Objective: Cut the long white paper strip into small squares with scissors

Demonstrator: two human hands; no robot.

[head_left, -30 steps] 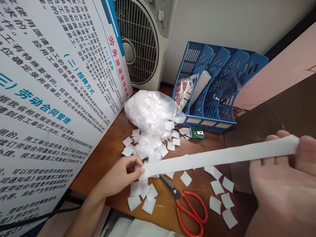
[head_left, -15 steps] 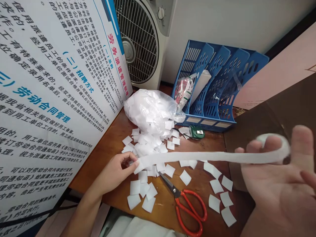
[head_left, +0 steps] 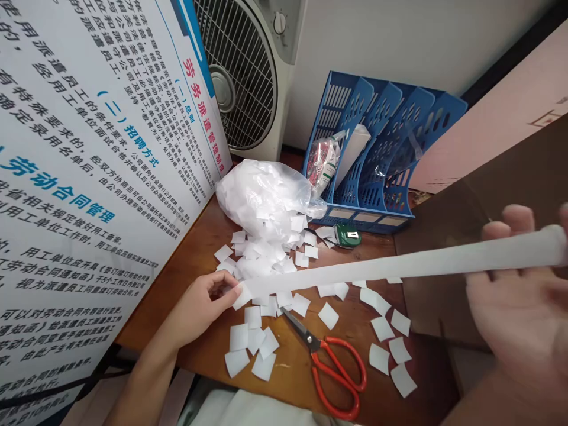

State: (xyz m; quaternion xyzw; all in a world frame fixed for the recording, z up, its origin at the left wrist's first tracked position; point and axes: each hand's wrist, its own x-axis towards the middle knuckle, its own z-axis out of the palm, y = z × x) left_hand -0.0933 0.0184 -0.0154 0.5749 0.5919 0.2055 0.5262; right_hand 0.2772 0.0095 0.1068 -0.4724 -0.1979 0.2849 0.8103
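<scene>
My left hand [head_left: 202, 310] pinches the free end of a long white strip [head_left: 381, 269] between thumb and fingers. Toward the right, the strip stretches over the table to my right hand [head_left: 519, 313], which is palm up and slightly blurred. Its fingers curl behind the strip near the small white roll [head_left: 554, 244]; the grip on that roll is partly hidden at the frame edge. Below the strip lie scissors [head_left: 339, 370] with red handles, their blades slightly under some white squares. Cut white squares [head_left: 265, 367] are scattered left and right of the scissors.
Behind the squares sits a clear plastic bag [head_left: 257, 192] of white pieces. A green tape measure [head_left: 348, 235] lies near a blue file rack [head_left: 377, 219]. At the back stands a box fan [head_left: 284, 53]. A printed board [head_left: 89, 148] borders the left side; brown cardboard [head_left: 432, 278] the right.
My right hand has moved right and the roll has risen, lengthening the strip and pulling it straighter and at a slant. My left hand keeps its pinch. The view has shifted slightly.
</scene>
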